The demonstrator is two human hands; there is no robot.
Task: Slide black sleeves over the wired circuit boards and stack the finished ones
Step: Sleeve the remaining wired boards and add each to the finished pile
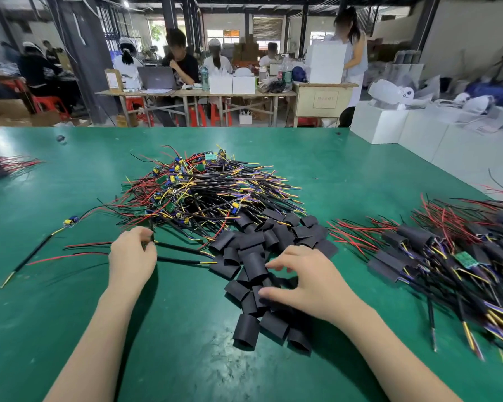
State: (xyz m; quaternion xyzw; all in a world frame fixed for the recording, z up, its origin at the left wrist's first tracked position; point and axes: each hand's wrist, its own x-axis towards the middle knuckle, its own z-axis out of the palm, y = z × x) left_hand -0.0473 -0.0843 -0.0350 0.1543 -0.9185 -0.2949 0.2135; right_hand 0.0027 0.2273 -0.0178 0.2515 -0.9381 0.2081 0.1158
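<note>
A big tangled heap of wired circuit boards lies mid-table on the green mat. In front of it is a pile of loose black sleeves. My left hand is at the heap's near left edge, its fingers curled and pinching thin wires there. My right hand hovers over the sleeve pile with fingers spread and bent, fingertips touching the sleeves; I cannot tell whether one is gripped. A stack of sleeved boards lies at the right. One bare wired board lies apart at the left.
The green mat reaches to the front edge. A few more sleeved pieces with red wires lie at the far left. White boxes line the table's right side. People sit at wooden tables behind.
</note>
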